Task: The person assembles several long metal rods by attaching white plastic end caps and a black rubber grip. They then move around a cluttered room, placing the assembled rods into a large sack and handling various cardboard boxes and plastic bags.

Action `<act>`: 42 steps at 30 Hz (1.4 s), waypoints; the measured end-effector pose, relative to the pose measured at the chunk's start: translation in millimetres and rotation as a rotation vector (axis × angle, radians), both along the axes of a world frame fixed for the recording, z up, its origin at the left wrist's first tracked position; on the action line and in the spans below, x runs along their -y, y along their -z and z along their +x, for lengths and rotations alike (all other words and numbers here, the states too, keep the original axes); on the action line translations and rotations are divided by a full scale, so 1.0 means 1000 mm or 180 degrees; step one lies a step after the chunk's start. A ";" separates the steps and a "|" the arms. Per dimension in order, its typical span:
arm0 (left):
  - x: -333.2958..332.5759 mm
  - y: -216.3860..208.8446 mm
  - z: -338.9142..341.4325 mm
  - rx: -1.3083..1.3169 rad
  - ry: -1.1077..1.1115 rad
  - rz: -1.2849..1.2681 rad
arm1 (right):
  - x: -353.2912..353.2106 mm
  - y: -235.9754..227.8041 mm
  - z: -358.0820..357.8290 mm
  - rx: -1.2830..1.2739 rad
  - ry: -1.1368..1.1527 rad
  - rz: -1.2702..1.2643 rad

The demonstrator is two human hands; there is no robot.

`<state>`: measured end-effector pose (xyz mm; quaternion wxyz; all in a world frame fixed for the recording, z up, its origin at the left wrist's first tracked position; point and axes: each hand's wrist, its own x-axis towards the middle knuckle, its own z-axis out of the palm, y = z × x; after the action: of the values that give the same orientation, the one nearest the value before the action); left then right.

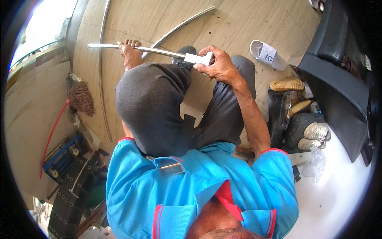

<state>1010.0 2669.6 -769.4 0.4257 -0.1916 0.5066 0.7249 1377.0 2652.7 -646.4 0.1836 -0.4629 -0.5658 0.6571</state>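
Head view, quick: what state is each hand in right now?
Left hand: closed, holding the metal strip.
Right hand: closed, holding the white piece.

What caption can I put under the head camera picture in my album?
Left grip on a silvery rod, right grip on the white piece at its end, above the wood-look floor.

A bright blue short-sleeved shirt (211, 159) has red-trimmed sleeves (274, 161) at its ten and two o'clock. Toward six, the blue collar (175, 219) carries twin red stripes around a red inner placket (229, 201). A silvery rectangular plate (172, 169) shows among blue folds; twelve o'clock is plain dark grey trousers (151, 107).
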 end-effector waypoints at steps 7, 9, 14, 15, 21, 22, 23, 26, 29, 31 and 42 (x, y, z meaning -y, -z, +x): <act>-0.006 -0.032 0.012 -0.0177 0.0040 0.0084 | 0.005 0.011 0.000 -0.0352 0.0125 -0.0274; -0.007 -0.044 0.019 -0.0470 -0.0063 -0.0130 | -0.001 0.008 0.000 0.0223 -0.0106 0.0230; -0.026 -0.101 0.053 -0.1130 0.0112 0.0095 | -0.026 0.044 0.006 0.1807 -0.0723 0.1490; -0.029 -0.113 0.060 -0.1127 0.0236 0.0307 | -0.028 0.052 0.007 0.1986 -0.0791 0.1615; -0.059 -0.132 0.113 -0.1683 0.1191 0.1134 | -0.068 0.055 0.014 0.0798 0.0589 0.0903; -0.067 -0.129 0.119 -0.1969 0.1410 0.1333 | -0.074 0.054 0.016 0.0533 0.0748 0.0635; -0.078 -0.123 0.125 -0.2267 0.1626 0.1532 | -0.082 0.053 0.019 0.0252 0.0904 0.0368; -0.100 -0.121 0.152 -0.2802 0.2255 0.1543 | -0.108 0.022 0.022 -0.0287 0.1141 -0.0161; -0.115 -0.131 0.180 -0.3027 0.2759 0.1397 | -0.131 -0.019 0.021 -0.0549 0.1216 0.0049; -0.121 -0.128 0.187 -0.3626 0.3132 0.0901 | -0.156 -0.068 0.018 -0.0832 0.1312 -0.0137; -0.093 -0.168 0.201 -0.5130 0.5054 -0.0158 | -0.142 -0.261 0.027 -0.0861 0.0409 -0.1061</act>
<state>1211.0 2762.2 -601.9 0.3110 0.6990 0.6260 0.1514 1403.6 2794.8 -385.6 0.2203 -0.4296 -0.3890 0.7846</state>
